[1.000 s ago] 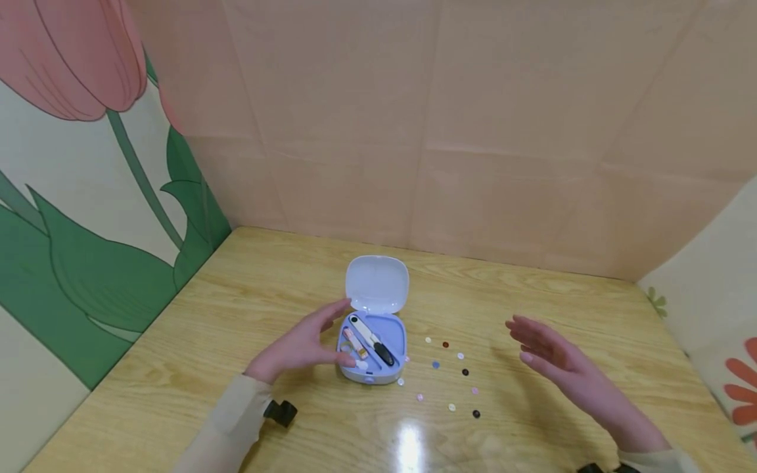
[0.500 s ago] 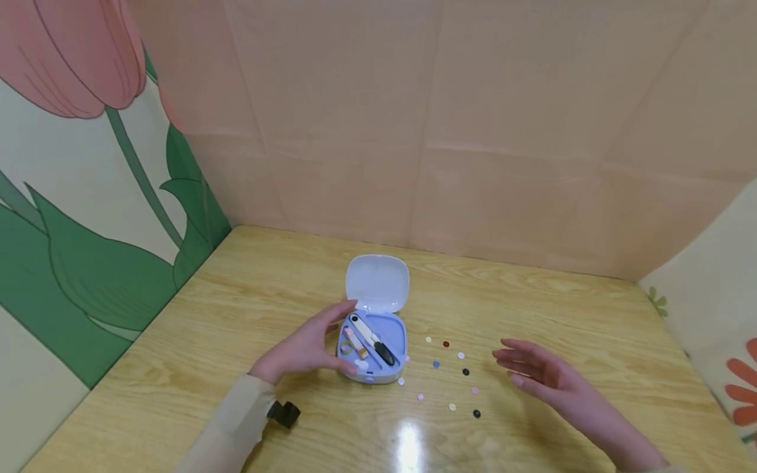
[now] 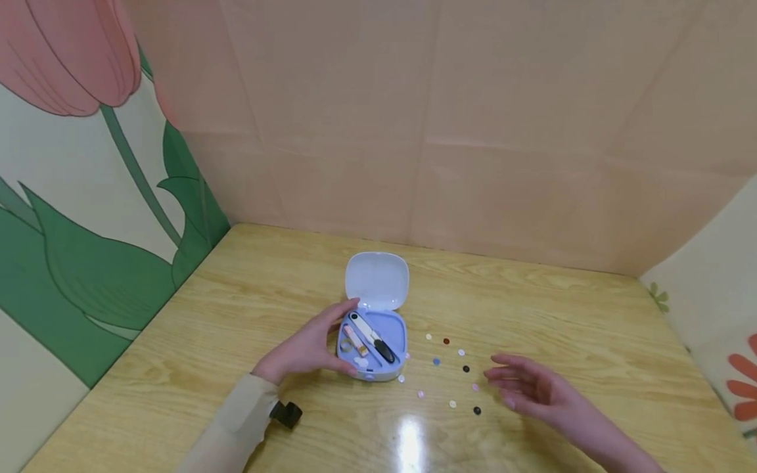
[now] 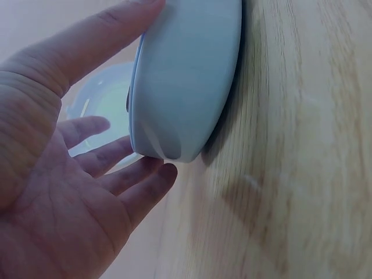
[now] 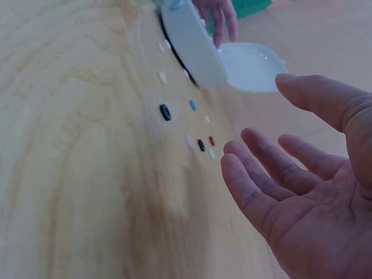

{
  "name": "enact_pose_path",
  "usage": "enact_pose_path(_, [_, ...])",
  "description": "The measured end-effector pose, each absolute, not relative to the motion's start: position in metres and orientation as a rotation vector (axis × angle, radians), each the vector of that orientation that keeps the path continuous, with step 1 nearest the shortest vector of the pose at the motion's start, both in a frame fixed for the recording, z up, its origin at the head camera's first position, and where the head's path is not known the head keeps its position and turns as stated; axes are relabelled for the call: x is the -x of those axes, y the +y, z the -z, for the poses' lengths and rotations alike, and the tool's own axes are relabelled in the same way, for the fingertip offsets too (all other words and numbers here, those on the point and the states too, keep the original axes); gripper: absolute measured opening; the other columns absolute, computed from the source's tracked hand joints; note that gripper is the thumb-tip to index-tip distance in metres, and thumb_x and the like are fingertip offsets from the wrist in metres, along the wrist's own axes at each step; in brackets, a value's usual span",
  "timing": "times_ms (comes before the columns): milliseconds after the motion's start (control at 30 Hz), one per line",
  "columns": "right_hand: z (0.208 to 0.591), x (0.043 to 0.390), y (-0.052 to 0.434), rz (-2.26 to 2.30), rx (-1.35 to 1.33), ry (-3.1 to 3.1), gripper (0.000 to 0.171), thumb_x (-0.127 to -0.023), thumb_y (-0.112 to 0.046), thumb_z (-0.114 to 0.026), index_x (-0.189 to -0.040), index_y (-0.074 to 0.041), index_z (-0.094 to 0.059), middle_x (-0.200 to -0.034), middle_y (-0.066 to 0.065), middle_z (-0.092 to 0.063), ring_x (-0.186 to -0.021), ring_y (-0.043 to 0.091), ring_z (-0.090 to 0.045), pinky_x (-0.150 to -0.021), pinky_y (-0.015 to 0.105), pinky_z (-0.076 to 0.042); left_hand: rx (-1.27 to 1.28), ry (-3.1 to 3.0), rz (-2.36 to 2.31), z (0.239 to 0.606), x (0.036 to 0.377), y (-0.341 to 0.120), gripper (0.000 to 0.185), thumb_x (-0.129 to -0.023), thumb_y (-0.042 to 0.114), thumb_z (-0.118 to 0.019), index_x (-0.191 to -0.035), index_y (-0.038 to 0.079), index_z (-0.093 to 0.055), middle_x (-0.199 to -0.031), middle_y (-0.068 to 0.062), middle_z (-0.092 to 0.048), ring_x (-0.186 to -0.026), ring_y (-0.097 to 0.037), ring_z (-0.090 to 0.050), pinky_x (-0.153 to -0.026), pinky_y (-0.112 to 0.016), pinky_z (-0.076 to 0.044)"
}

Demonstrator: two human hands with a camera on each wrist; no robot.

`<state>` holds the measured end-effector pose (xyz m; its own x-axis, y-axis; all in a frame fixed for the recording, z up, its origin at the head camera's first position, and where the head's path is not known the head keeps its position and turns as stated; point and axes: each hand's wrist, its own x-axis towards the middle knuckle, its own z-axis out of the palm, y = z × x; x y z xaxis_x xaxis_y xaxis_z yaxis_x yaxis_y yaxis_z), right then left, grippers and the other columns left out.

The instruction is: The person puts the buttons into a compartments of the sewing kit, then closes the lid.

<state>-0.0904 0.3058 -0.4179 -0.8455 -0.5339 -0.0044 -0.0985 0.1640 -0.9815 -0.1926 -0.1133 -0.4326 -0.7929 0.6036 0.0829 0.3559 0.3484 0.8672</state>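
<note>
On the near part of the wooden table (image 3: pixel 331 433), a scatter of small buttons (image 3: pixel 477 410) lies to the right of the box, some dark, some pale, one blue. Just beyond their right edge hangs the right hand (image 3: pixel 543 389), palm turned inward, fingers loosely bent, a wide gap between thumb and fingertips, holding nothing. The left hand (image 3: pixel 301 348) holds the left side of the blue box (image 3: pixel 395 327), thumb at the front corner, forefinger at the back by the hinge. Inside lie a black-and-white tool (image 3: pixel 371 338) and a pink piece (image 3: pixel 355 341); behind stands the open lid (image 3: pixel 377 281), and farthest back a plain cloth (image 3: pixel 331 131). This looks like a steadying step, the right hand free; taking up any button would call for lowering that hand and a fine fingertip pinch.
</note>
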Motion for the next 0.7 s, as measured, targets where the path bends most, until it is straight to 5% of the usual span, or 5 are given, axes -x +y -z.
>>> enact_pose_path(300, [0.431,0.092,0.301,1.82,0.748,1.903,0.062,-0.09,0.009,-0.056,-0.143,0.012,-0.023,-0.133,0.039,-0.039,-0.12,0.034,-0.05,-0.099,0.037,-0.046,-0.843,2.387,-1.38,0.43,0.195,-0.112,0.113,-0.062,0.027,-0.091,-0.152,0.02,-0.023,-0.153,0.002,-0.027,-0.138,-0.017,-0.028,-0.113,-0.034,-0.029])
enact_pose_path(700, [0.443,0.094,0.29,1.781,0.797,1.98,0.057,-0.088,0.009,-0.059,-0.135,0.018,-0.03,-0.121,0.039,-0.049,-0.112,0.031,-0.057,-0.093,0.036,-0.051,-0.814,2.394,-1.372,0.432,0.193,-0.112,0.111,-0.063,0.031,-0.09,-0.152,0.023,-0.023,-0.154,0.003,-0.025,-0.139,-0.019,-0.026,-0.115,-0.039,-0.023])
